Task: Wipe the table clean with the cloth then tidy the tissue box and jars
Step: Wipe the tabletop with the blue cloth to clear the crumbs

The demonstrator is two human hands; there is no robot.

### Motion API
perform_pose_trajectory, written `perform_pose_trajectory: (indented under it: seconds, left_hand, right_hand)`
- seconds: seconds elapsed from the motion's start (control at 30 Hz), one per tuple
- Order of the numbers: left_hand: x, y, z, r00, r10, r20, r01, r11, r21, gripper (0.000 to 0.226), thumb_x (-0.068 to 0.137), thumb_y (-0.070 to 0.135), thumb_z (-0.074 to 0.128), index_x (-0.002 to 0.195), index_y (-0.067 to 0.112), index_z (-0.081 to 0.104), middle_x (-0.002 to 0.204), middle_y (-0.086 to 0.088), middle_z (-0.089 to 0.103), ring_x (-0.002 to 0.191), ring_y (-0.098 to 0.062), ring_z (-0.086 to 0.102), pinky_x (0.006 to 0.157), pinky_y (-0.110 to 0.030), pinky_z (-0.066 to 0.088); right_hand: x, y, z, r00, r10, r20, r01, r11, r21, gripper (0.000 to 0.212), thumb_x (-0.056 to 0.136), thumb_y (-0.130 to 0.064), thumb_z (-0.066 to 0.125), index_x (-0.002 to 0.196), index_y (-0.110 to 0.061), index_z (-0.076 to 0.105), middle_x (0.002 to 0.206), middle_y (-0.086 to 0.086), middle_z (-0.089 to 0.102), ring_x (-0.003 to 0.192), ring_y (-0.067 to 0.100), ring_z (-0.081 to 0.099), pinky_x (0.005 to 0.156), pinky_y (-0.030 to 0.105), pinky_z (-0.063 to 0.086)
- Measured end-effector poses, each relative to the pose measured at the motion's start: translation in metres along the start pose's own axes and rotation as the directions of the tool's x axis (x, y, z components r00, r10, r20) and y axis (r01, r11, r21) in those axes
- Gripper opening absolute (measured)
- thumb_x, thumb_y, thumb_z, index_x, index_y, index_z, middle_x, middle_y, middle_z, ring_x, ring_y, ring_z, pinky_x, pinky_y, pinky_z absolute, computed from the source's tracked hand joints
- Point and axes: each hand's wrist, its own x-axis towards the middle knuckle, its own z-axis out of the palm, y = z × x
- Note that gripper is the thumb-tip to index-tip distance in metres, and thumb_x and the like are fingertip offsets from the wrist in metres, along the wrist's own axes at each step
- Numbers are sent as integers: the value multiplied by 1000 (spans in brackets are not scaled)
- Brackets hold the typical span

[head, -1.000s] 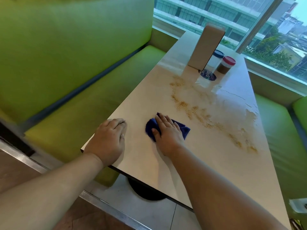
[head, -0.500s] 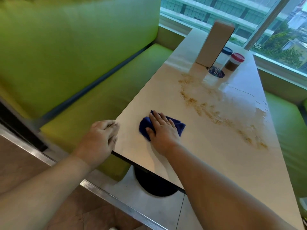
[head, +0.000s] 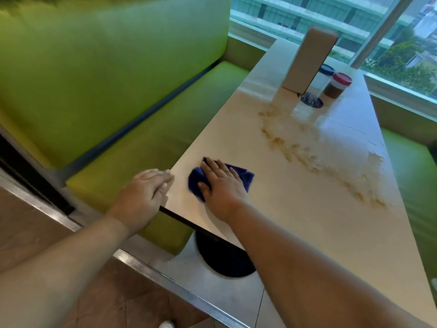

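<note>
Left hand (head: 142, 197) slid to table (head: 283, 233) corner; crumbs (head: 305, 159), tissue box (head: 309, 60) beyond cloth (head: 243, 178).

- A single wide-angle view, worn on the person's head, looks forward and down from above the near corner of the table (head: 307, 233).
- It faces along the tabletop toward the window (head: 295, 10) at the far end, with the table running diagonally up to the right.
- Both forearms enter from the bottom edge, and the left hand (head: 142, 195) and right hand (head: 222, 188) sit close beneath the lens, mid-frame.
- The tissue box (head: 307, 60) and red-lidded jar (head: 337, 85) stand far off, at upper right.
- The green bench (head: 118, 91) fills the left side, and the floor (head: 47, 233) shows bottom left.
</note>
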Motion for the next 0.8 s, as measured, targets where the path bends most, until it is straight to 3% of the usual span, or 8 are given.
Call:
perform_pose_trajectory:
  seconds: [0.1, 0.17, 0.3, 0.6, 0.8]
  left_hand:
    - [12, 5, -10, 989, -64, -132, 50, 994, -101, 33, 95, 22, 39, 120, 15, 59, 111, -3, 63, 107, -15, 54, 95, -29, 40]
    - [19, 10, -18, 971, -34, -238, 14, 996, -85, 33, 94, 18, 38, 118, 9, 59, 111, -8, 63, 104, -20, 55, 91, -30, 42]
    - [27, 19, -17, 972, 33, -232, -38, 999, -15, 36, 91, 21, 36, 111, 7, 63, 116, -9, 60, 111, -25, 52, 99, -37, 40]
    - [35, 49, 20, 992, 108, -58, -109, 994, -15, 38, 86, 33, 37, 104, 17, 66, 109, -2, 64, 112, -25, 51, 95, -50, 42]
    - [36, 94, 50, 984, 165, 64, -165, 986, -10, 37, 85, 37, 37, 107, 24, 64, 116, 3, 61, 123, -21, 44, 102, -52, 35]
  right_hand:
    - [8, -35, 11, 997, -79, 12, 79, 997, -7, 57, 99, -44, 31, 151, -28, 13, 159, -10, 4, 145, 11, -2, 118, 37, 0]
    - [-2, -49, 16, 981, -192, 16, 192, 981, -19, 56, 99, -42, 33, 151, -28, 16, 159, -10, 7, 145, 12, 0, 118, 38, 1]
    - [-41, -37, 16, 961, -277, 11, 277, 961, 17, 52, 100, -37, 34, 150, -29, 18, 158, -11, 11, 145, 11, 1, 116, 33, -3]
    - [-134, 56, 2, 999, 29, -46, -25, 996, 80, 54, 96, -45, 21, 149, -36, 16, 154, -22, 4, 142, -2, -5, 116, 27, -4]
    - [-185, 109, -9, 976, 211, -47, -206, 974, 94, 50, 101, -38, 30, 149, -38, 13, 153, -26, 1, 139, -8, -9, 117, 26, -3]
